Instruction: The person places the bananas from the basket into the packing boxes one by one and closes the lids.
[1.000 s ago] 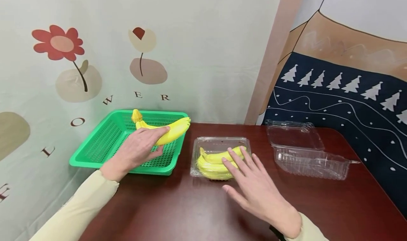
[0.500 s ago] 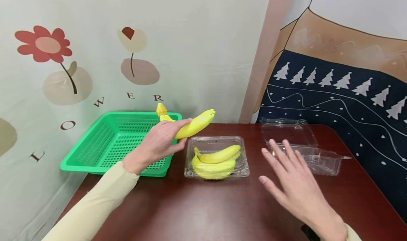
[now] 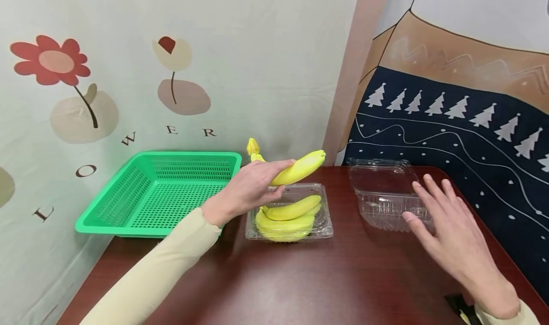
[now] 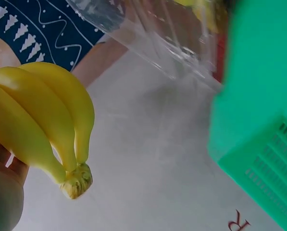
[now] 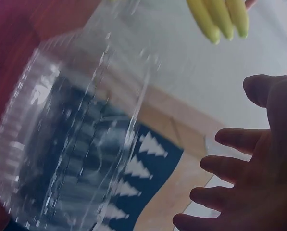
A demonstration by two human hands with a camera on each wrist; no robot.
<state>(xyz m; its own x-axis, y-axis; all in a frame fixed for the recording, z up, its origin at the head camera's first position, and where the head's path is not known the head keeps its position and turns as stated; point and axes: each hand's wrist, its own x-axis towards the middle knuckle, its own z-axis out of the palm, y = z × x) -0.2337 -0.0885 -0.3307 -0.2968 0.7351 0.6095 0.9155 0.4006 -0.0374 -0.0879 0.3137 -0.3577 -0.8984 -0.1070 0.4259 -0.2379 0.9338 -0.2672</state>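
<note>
Here | left fingers grip bananas | middle box, rightmost box: edges apart

1. In my head feed, the left hand covers the middle of the banana bunch, hiding how its fingers lie behind.
2. That hand also hides the ten-o'clock corner of the clear container from me.
3. Behind the right hand I lose the four-o'clock part of the open clear box.
4. The dark object at that hand's six o'clock shows too little for me to name.
5. My left wrist feed crops the bunch at nine o'clock and blurs the green basket, cropped at three.
6. My right wrist feed crops the bunch at one o'clock and the right hand at four.
</note>
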